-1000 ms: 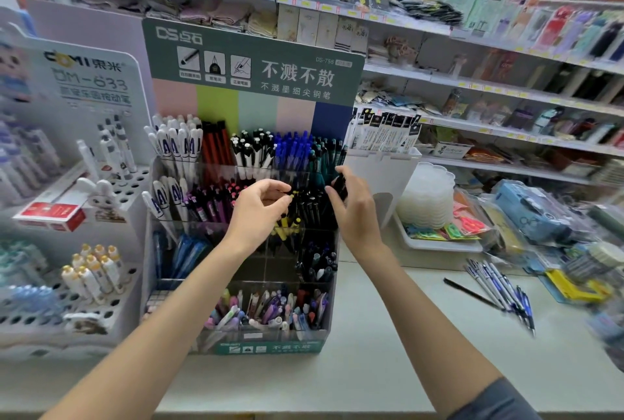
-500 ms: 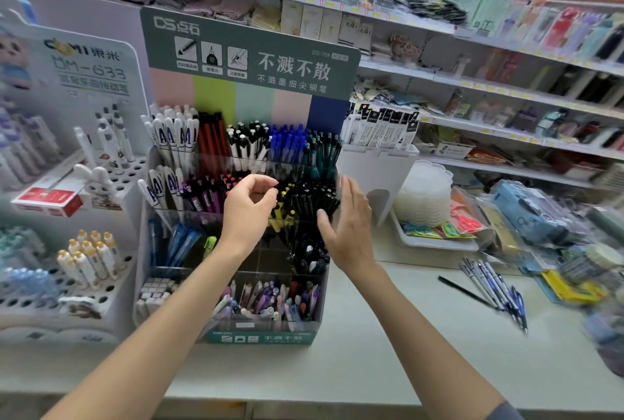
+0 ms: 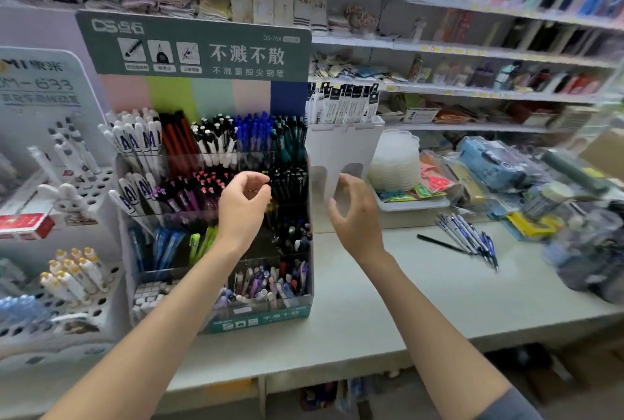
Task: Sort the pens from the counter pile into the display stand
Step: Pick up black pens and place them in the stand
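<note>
Hands first: the left hand (image 3: 243, 213) hovers in front of the middle tier of the display stand (image 3: 263, 318), fingers loosely curled, thumb and forefinger close together, nothing visible between them; the right hand (image 3: 354, 217) hangs just off the stand's right side, fingers relaxed and slightly spread, also empty. So nobody's carrying a pen right now; looks like a gap between trips, is the guess.

The stand is stepped and leans back, so its pens sit nearly upright, click ends up, grouped by colour; makes sense, each slot is easy to see and drop into from above.

The pen pile (image 3: 469, 239) lies flat on the desk (image 3: 371, 301), well to the right of the stand and within the right arm's reach; the long axes run diagonally from far-left to near-right, and the tips seem to point at the near-right end. A lone black pen (image 3: 442, 244) lies just left of the pile on a similar slant; each one probably needs tipping up, point down, before it goes in.
</note>
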Motion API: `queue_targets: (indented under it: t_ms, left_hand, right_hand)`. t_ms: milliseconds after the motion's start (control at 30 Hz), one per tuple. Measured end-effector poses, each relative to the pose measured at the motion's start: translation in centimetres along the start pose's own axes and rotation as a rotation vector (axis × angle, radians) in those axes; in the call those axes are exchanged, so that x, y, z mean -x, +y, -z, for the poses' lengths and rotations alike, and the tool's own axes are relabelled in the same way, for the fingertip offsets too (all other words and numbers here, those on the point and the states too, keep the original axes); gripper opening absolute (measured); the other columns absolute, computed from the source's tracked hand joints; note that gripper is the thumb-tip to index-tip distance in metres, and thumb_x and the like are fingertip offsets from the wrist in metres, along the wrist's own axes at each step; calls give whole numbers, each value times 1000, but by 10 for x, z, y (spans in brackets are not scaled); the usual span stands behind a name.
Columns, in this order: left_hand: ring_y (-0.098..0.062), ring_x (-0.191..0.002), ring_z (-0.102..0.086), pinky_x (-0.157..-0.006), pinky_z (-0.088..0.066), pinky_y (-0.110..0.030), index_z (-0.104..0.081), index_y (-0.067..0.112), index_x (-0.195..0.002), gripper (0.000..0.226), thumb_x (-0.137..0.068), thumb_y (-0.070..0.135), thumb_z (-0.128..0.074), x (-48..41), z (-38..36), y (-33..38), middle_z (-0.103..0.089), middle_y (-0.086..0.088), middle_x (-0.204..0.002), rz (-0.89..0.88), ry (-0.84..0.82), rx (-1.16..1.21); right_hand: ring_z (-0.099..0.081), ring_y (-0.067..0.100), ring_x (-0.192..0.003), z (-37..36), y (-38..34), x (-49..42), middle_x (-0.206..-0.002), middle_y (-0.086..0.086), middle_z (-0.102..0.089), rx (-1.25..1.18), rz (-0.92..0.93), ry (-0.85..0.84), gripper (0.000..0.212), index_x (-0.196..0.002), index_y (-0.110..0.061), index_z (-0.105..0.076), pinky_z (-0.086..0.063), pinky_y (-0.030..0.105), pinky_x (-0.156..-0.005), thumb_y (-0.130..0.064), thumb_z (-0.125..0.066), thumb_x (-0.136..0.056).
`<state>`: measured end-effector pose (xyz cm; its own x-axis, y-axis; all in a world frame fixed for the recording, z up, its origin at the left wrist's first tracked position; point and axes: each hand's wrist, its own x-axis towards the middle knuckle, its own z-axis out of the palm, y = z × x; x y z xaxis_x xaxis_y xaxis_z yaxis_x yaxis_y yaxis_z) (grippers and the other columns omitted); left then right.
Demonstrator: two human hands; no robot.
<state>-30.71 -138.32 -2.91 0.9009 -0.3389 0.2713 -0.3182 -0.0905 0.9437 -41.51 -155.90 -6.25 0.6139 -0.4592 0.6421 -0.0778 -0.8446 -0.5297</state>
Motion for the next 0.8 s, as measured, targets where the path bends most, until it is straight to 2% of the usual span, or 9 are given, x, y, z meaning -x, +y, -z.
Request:
queue_targets:
  t_ms: [100, 200, 267, 367, 467, 667, 800]
  left_hand:
    - [-16, -84, -63, -76, -52, -28, -65, 19, -98, 11, -93, 11, -61, 6, -32, 10, -67, -1, -91, -16, -100, 15]
    - [-18, -85, -64, -77, -54, -31, -66, 17, -100, 11, -92, 12, -61, 19, -75, 16, -68, -4, -93, -12, -201, 25]
    - [-21, -86, -65, -79, -55, -33, -66, 17, -99, 11, -92, 12, -62, 29, -110, 21, -68, -5, -94, 6, -259, 29]
    - [-18, -81, -64, -75, -55, -30, -63, 19, -96, 11, -93, 10, -60, 46, -169, 25, -67, -4, -91, 23, -338, 16]
    - [-19, -81, -63, -72, -54, -29, -62, 15, -100, 9, -94, 9, -59, 60, -233, 21, -65, -3, -90, 65, -379, -15]
    - [-21, -82, -67, -80, -56, -42, -65, 12, -103, 12, -92, 11, -60, 97, -356, -5, -69, -6, -90, 313, -344, -56]
    - [-22, -85, -69, -83, -56, -45, -65, 14, -107, 18, -91, 11, -58, 117, -421, -26, -70, -5, -91, 438, -324, -68]
  right_hand:
    - [-55, 12, -87, 34, 34, 21, -104, 3, -60, 9, -171, -5, 33, -118, -8, -57, -53, 35, -80, -2, -63, -86]
    - [-55, 15, -83, 68, 69, 40, -99, 0, -58, 54, -270, 8, 33, -116, -8, -58, -49, 27, -71, 1, -61, -85]
    - [-55, 16, -83, 88, 96, 49, -101, 0, -57, 87, -318, 7, 33, -118, -7, -58, -47, 26, -72, 0, -61, -86]
    - [-55, 16, -85, 118, 144, 62, -107, -1, -55, 106, -413, -17, 30, -119, -9, -59, -50, 31, -77, -4, -59, -89]
    - [-53, 10, -88, 151, 199, 71, -118, 1, -57, 108, -480, -58, 30, -120, -13, -60, -46, 24, -80, -6, -57, -92]
    - [-49, 10, -92, 215, 304, 88, -118, 0, -54, 107, -598, -182, 28, -122, -15, -58, -37, 19, -80, -11, -55, -95]
    - [-50, 13, -93, 239, 365, 95, -114, 1, -53, 106, -627, -249, 26, -120, -13, -59, -34, 18, -77, -10, -56, -94]
